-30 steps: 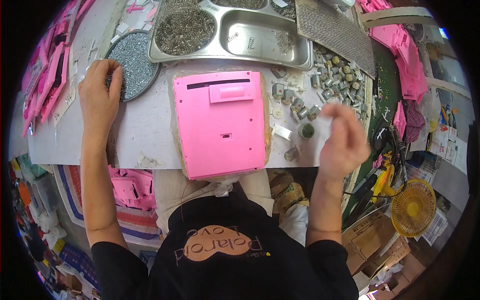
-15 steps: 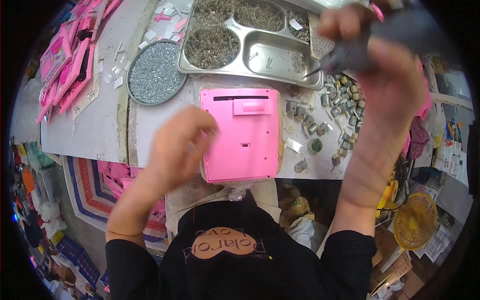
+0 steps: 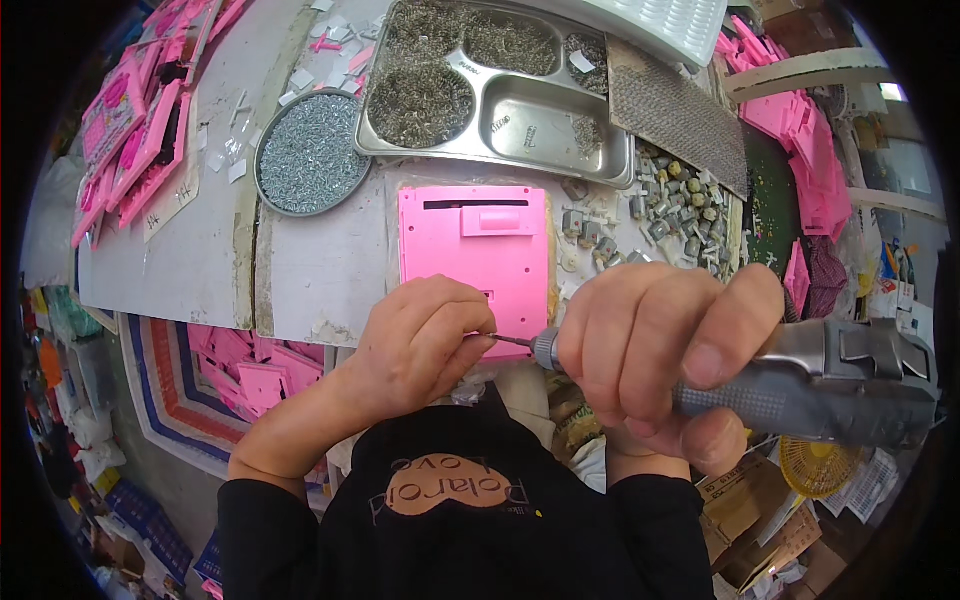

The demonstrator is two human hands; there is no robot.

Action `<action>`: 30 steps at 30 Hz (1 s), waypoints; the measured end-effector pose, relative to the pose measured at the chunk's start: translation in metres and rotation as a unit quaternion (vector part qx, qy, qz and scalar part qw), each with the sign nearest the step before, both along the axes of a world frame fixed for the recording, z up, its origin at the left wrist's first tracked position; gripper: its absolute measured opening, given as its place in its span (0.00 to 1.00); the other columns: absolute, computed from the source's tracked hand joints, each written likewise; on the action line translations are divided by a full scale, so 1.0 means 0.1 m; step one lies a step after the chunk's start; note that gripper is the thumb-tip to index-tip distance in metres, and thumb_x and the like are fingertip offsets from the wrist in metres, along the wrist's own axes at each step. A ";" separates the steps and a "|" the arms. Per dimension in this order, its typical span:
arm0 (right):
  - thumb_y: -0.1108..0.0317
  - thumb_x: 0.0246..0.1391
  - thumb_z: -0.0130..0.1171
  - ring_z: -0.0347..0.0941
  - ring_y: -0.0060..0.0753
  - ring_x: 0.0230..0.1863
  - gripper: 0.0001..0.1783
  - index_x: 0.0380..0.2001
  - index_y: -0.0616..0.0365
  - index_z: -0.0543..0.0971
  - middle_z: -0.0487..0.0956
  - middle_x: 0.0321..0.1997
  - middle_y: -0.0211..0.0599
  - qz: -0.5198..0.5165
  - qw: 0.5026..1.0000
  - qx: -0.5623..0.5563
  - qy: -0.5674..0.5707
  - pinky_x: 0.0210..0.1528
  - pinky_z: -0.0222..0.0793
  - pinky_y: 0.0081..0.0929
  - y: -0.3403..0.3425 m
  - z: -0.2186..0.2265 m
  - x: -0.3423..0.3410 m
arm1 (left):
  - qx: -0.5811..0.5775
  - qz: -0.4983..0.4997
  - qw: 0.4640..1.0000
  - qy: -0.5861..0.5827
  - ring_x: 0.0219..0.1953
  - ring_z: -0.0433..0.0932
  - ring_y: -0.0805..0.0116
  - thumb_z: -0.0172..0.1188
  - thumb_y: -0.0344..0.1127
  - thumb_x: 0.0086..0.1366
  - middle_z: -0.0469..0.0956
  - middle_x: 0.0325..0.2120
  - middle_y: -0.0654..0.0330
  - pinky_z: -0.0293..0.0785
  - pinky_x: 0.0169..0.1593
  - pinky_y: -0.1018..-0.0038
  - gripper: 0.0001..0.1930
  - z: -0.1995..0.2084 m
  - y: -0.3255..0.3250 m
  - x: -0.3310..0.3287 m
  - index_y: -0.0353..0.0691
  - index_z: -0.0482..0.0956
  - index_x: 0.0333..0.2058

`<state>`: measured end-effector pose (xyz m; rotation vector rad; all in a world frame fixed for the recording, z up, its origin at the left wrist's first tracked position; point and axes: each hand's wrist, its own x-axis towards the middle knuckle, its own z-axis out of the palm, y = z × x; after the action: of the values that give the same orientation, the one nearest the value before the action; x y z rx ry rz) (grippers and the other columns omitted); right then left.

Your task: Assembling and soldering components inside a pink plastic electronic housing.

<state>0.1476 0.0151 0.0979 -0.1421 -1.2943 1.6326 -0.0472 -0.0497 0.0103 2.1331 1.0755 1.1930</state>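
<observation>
My right hand (image 3: 650, 345) is wrapped round a dark grey electric screwdriver (image 3: 830, 395), held level with its thin bit pointing left. At the tip of the bit, the thumb and fingers of my left hand (image 3: 425, 335) are pinched together; whatever lies between them is too small to make out. Both hands are over the near edge of a flat pink plastic case (image 3: 465, 265), which lies on the table in front of me. The case has a dark slot, a raised block near its far edge and several small holes. My left hand covers its near left corner.
A round dish of small screws (image 3: 312, 150) stands left of a steel compartment tray (image 3: 610, 165) holding springs. Small metal motors (image 3: 690, 205) lie at the right beside a textured grey mat (image 3: 675, 110). Pink parts are stacked far left (image 3: 125, 140) and lie in a striped bag (image 3: 170, 400).
The screwdriver has come down and toward me from the far right, swinging level. My left hand has moved right and nearer, and its fingertips now meet the bit's tip.
</observation>
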 end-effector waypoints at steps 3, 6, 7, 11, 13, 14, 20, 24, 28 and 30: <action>0.58 0.63 0.66 0.70 0.22 0.18 0.17 0.46 0.49 0.69 0.74 0.19 0.22 -0.005 1.000 -0.012 -0.009 0.21 0.62 0.24 -0.01 -0.01 -0.02 | 0.004 0.007 1.000 0.006 0.35 0.81 0.57 0.71 0.24 0.53 0.79 0.34 0.57 0.76 0.37 0.64 0.15 0.01 0.00 -0.01 0.36 0.77 0.39; 0.58 0.63 0.66 0.69 0.22 0.18 0.17 0.46 0.48 0.69 0.74 0.19 0.22 -0.007 1.000 -0.008 -0.013 0.21 0.62 0.23 -0.01 -0.01 -0.06 | 0.015 0.010 1.000 0.018 0.35 0.81 0.57 0.71 0.25 0.53 0.79 0.34 0.57 0.76 0.37 0.65 0.15 0.02 0.01 -0.04 0.37 0.77 0.38; 0.58 0.63 0.66 0.69 0.22 0.17 0.17 0.46 0.48 0.69 0.74 0.19 0.21 0.000 1.000 -0.008 -0.015 0.21 0.62 0.23 0.00 -0.01 -0.07 | 0.021 0.010 0.999 0.023 0.35 0.80 0.57 0.71 0.26 0.53 0.79 0.34 0.57 0.76 0.37 0.65 0.15 0.02 0.01 -0.04 0.37 0.77 0.38; 0.58 0.62 0.66 0.69 0.22 0.17 0.17 0.46 0.48 0.69 0.73 0.19 0.21 0.006 1.000 -0.007 -0.015 0.21 0.62 0.23 -0.02 -0.01 -0.09 | 0.026 0.007 0.999 0.042 0.34 0.80 0.58 0.70 0.27 0.53 0.79 0.33 0.58 0.76 0.37 0.66 0.14 0.03 0.01 -0.05 0.38 0.78 0.38; 0.58 0.62 0.67 0.69 0.22 0.17 0.17 0.45 0.48 0.70 0.73 0.18 0.21 -0.002 1.000 -0.012 -0.011 0.21 0.62 0.23 -0.05 0.01 -0.10 | 0.014 0.011 0.998 0.061 0.34 0.80 0.59 0.69 0.27 0.54 0.78 0.32 0.59 0.76 0.37 0.67 0.13 0.06 0.00 -0.04 0.40 0.78 0.37; 0.58 0.62 0.67 0.69 0.22 0.16 0.17 0.45 0.48 0.70 0.73 0.18 0.21 -0.008 1.000 -0.011 -0.011 0.20 0.61 0.23 -0.06 0.02 -0.09 | -0.007 0.009 0.997 0.074 0.33 0.80 0.58 0.69 0.27 0.53 0.78 0.32 0.58 0.76 0.36 0.66 0.12 0.07 -0.01 -0.05 0.39 0.77 0.37; 0.63 0.58 0.70 0.70 0.26 0.20 0.20 0.46 0.56 0.72 0.74 0.20 0.29 -0.028 0.999 -0.005 0.023 0.23 0.65 0.26 -0.14 -0.04 0.12 | -0.070 0.016 0.994 0.088 0.32 0.81 0.56 0.70 0.26 0.53 0.79 0.31 0.57 0.77 0.33 0.64 0.11 0.07 -0.02 -0.09 0.39 0.76 0.34; 0.58 0.62 0.66 0.71 0.23 0.18 0.19 0.47 0.49 0.70 0.73 0.19 0.23 -0.050 0.999 0.019 -0.008 0.21 0.63 0.23 -0.16 -0.05 0.10 | -0.009 0.007 0.998 0.061 0.30 0.80 0.59 0.69 0.27 0.52 0.77 0.29 0.59 0.78 0.32 0.66 0.12 0.10 0.02 0.07 0.39 0.76 0.34; 0.59 0.62 0.66 0.72 0.24 0.19 0.18 0.47 0.50 0.69 0.74 0.21 0.23 -0.023 0.999 0.035 -0.012 0.23 0.65 0.25 -0.10 -0.06 0.10 | -0.004 -0.003 0.998 0.059 0.30 0.80 0.60 0.68 0.26 0.50 0.76 0.28 0.59 0.78 0.32 0.68 0.13 0.13 0.05 0.10 0.39 0.76 0.34; 0.64 0.60 0.68 0.72 0.28 0.21 0.20 0.48 0.55 0.70 0.75 0.22 0.28 -0.002 1.000 0.028 0.011 0.25 0.67 0.28 -0.10 -0.09 0.11 | 0.002 -0.004 0.998 0.058 0.29 0.80 0.60 0.68 0.25 0.50 0.76 0.28 0.59 0.78 0.32 0.68 0.13 0.12 0.05 0.10 0.39 0.76 0.34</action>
<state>0.1581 0.0051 0.0886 -0.0916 -1.3200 1.5898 -0.0370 -0.0450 0.0220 2.2308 1.1141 1.0796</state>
